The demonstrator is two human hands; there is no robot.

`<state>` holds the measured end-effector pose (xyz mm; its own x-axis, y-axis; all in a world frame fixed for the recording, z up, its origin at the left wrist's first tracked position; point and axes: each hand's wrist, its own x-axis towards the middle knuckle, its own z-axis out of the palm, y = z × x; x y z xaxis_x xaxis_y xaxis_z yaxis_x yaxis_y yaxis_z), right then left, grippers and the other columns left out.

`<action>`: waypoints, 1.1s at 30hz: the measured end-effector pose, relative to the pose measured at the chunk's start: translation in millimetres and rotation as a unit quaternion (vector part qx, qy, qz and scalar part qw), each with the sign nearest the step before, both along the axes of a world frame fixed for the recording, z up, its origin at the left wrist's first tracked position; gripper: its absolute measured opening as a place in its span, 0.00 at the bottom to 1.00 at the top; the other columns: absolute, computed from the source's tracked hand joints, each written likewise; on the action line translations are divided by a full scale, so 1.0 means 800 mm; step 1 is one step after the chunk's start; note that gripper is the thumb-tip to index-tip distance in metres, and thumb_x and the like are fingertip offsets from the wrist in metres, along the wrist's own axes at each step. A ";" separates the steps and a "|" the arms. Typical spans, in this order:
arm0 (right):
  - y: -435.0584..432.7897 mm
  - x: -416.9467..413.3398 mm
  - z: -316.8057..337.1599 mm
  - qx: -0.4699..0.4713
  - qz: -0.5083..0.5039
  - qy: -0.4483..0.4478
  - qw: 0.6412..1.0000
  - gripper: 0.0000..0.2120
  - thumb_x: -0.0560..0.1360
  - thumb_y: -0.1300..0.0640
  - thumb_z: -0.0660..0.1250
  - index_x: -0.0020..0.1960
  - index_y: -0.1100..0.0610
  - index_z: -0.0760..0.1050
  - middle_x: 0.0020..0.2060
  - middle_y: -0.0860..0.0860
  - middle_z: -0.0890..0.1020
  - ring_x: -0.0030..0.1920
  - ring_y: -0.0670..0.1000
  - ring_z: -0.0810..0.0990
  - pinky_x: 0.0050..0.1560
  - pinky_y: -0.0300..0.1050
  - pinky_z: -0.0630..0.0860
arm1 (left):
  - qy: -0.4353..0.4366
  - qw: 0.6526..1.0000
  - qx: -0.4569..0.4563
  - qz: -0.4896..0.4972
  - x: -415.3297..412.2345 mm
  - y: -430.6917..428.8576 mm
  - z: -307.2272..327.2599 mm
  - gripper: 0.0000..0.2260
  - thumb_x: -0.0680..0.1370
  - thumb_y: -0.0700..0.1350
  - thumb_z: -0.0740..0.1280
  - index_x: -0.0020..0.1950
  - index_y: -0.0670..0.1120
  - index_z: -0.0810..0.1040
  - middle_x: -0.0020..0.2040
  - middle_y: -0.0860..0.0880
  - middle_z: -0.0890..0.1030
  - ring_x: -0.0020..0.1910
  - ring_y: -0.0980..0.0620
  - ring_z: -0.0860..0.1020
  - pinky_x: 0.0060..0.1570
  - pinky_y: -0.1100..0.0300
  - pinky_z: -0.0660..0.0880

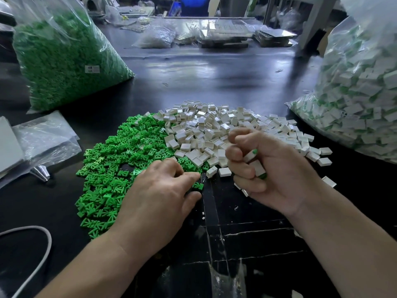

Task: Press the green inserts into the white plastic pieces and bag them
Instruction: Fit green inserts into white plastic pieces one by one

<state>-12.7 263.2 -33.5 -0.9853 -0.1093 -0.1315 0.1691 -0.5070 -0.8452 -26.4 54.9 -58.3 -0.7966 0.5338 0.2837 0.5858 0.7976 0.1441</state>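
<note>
A heap of loose green inserts (107, 166) spreads over the dark table, left of centre. A heap of white plastic pieces (214, 127) lies beside it, to the right. My left hand (159, 194) lies palm down on the near edge of the green heap, fingertips curled among the inserts; whether it pinches one is hidden. My right hand (270, 168) is curled around several assembled white pieces with green inserts (255, 162), which show between its fingers. A big clear bag of assembled pieces (361, 93) stands at the right.
A large clear bag full of green inserts (62, 59) stands at the back left. Flat empty plastic bags (45, 136) lie at the left edge. A white cable (40, 254) curves at bottom left. More bags and trays (214, 33) crowd the far end of the table.
</note>
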 end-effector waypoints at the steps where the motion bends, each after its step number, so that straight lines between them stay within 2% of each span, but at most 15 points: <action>1: -0.003 0.002 -0.002 0.129 -0.017 0.020 0.991 0.05 0.72 0.58 0.70 0.47 0.52 0.80 0.31 0.48 0.75 0.24 0.46 0.68 0.18 0.35 0.64 | 0.001 1.000 -0.008 -0.003 -0.002 0.001 -0.001 0.15 0.73 0.56 0.70 0.57 0.54 0.83 0.46 0.52 0.78 0.46 0.49 0.76 0.43 0.55 0.73; 2: -0.006 0.004 -0.006 0.323 -0.035 0.055 0.944 0.05 0.74 0.53 0.71 0.49 0.47 0.82 0.30 0.45 0.76 0.25 0.44 0.70 0.21 0.35 0.66 | 0.002 1.000 -0.012 -0.007 -0.003 0.001 -0.002 0.13 0.73 0.55 0.71 0.56 0.54 0.84 0.45 0.52 0.78 0.45 0.49 0.76 0.42 0.54 0.73; 4: -0.016 0.002 -0.021 0.673 -0.049 0.139 0.724 0.11 0.77 0.46 0.69 0.59 0.42 0.79 0.36 0.42 0.80 0.35 0.42 0.78 0.35 0.35 0.73 | 0.009 1.000 -0.009 -0.013 -0.005 0.002 -0.004 0.10 0.72 0.53 0.73 0.51 0.53 0.85 0.43 0.51 0.77 0.42 0.48 0.75 0.39 0.54 0.72; 5: -0.023 0.001 -0.025 0.764 -0.036 0.147 0.627 0.14 0.79 0.46 0.66 0.64 0.42 0.76 0.42 0.43 0.82 0.43 0.46 0.81 0.42 0.40 0.76 | 0.010 1.000 -0.007 -0.014 -0.005 0.003 -0.005 0.09 0.71 0.53 0.73 0.49 0.52 0.85 0.42 0.51 0.77 0.42 0.48 0.75 0.38 0.55 0.71; 6: -0.029 0.000 -0.027 0.801 -0.027 0.145 0.580 0.15 0.80 0.46 0.64 0.66 0.42 0.74 0.47 0.45 0.83 0.48 0.51 0.81 0.48 0.47 0.78 | 0.009 1.000 -0.004 -0.014 -0.005 0.004 -0.005 0.08 0.71 0.53 0.73 0.47 0.52 0.85 0.42 0.52 0.77 0.42 0.48 0.75 0.39 0.56 0.70; 8: -0.034 -0.004 -0.030 0.814 -0.019 0.152 0.560 0.12 0.81 0.48 0.61 0.64 0.44 0.74 0.51 0.47 0.83 0.51 0.56 0.81 0.51 0.52 0.77 | 0.006 1.000 0.003 -0.009 -0.006 0.005 -0.004 0.07 0.72 0.54 0.72 0.46 0.53 0.83 0.43 0.53 0.76 0.44 0.50 0.74 0.41 0.57 0.68; 12: -0.027 -0.002 -0.034 0.793 -0.047 0.177 0.582 0.07 0.82 0.47 0.60 0.54 0.48 0.74 0.43 0.46 0.80 0.46 0.55 0.80 0.43 0.48 0.73 | -0.004 1.000 0.013 -0.007 -0.004 0.003 -0.004 0.08 0.73 0.55 0.68 0.44 0.51 0.79 0.44 0.54 0.76 0.45 0.52 0.73 0.44 0.57 0.69; 14: -0.021 0.003 -0.035 0.752 -0.067 0.183 0.630 0.07 0.82 0.45 0.61 0.49 0.48 0.70 0.37 0.43 0.76 0.41 0.49 0.77 0.38 0.44 0.70 | -0.006 0.999 0.042 -0.010 -0.001 0.002 -0.001 0.07 0.72 0.51 0.69 0.42 0.50 0.75 0.39 0.54 0.75 0.39 0.53 0.71 0.41 0.61 0.66; 16: -0.016 0.003 -0.028 0.648 -0.066 0.135 0.747 0.08 0.81 0.46 0.63 0.46 0.48 0.72 0.34 0.45 0.79 0.34 0.41 0.75 0.31 0.34 0.66 | -0.007 0.997 0.075 -0.006 -0.001 0.001 0.003 0.07 0.72 0.47 0.71 0.42 0.49 0.73 0.35 0.55 0.74 0.34 0.55 0.70 0.36 0.68 0.61; 18: -0.013 0.005 -0.017 0.432 -0.053 0.060 0.898 0.08 0.81 0.49 0.66 0.44 0.48 0.77 0.35 0.48 0.83 0.25 0.42 0.71 0.24 0.34 0.65 | -0.022 0.991 0.130 0.005 -0.001 0.000 0.005 0.06 0.74 0.46 0.70 0.43 0.50 0.73 0.34 0.57 0.74 0.32 0.58 0.71 0.32 0.69 0.62; 20: -0.015 0.006 -0.011 0.244 -0.027 -0.013 0.969 0.08 0.80 0.55 0.67 0.42 0.47 0.79 0.35 0.53 0.82 0.22 0.46 0.65 0.19 0.36 0.60 | -0.068 0.971 0.227 0.030 0.000 -0.002 0.007 0.04 0.75 0.48 0.68 0.43 0.53 0.74 0.34 0.57 0.76 0.35 0.57 0.74 0.32 0.66 0.69; 23: -0.017 0.004 -0.010 0.147 0.005 -0.047 0.988 0.03 0.77 0.59 0.70 0.45 0.55 0.77 0.35 0.56 0.79 0.23 0.47 0.64 0.19 0.34 0.59 | -0.163 0.915 0.367 0.043 0.003 -0.003 0.011 0.04 0.76 0.47 0.69 0.44 0.55 0.77 0.37 0.55 0.81 0.35 0.57 0.79 0.33 0.67 0.74; 28: -0.023 0.007 -0.013 0.075 0.033 -0.063 0.995 0.05 0.76 0.58 0.69 0.48 0.59 0.75 0.35 0.56 0.76 0.25 0.46 0.66 0.18 0.35 0.61 | -0.319 0.784 0.532 0.030 0.003 -0.001 0.018 0.04 0.74 0.43 0.71 0.46 0.52 0.82 0.36 0.47 0.82 0.32 0.56 0.79 0.30 0.66 0.74; 31: -0.021 0.007 -0.014 0.039 0.044 -0.067 0.996 0.14 0.69 0.61 0.71 0.54 0.63 0.78 0.35 0.55 0.75 0.27 0.47 0.69 0.20 0.36 0.63 | -0.354 0.752 0.556 0.020 0.003 0.001 0.017 0.08 0.69 0.48 0.71 0.47 0.49 0.83 0.37 0.45 0.83 0.33 0.54 0.79 0.30 0.65 0.74; 33: -0.021 0.008 -0.014 0.040 0.061 -0.065 0.995 0.12 0.69 0.61 0.72 0.52 0.63 0.80 0.36 0.56 0.77 0.28 0.47 0.70 0.21 0.36 0.65 | -0.363 0.741 0.565 0.017 0.003 0.001 0.017 0.10 0.67 0.49 0.72 0.46 0.49 0.84 0.37 0.44 0.83 0.33 0.53 0.79 0.29 0.64 0.74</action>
<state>-6.1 246.1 -44.5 -0.9395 -0.2115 -0.2696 0.3355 -0.4073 -0.8494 -23.8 56.0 -44.6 -0.9658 0.2581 0.0245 0.0091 -0.0605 0.9981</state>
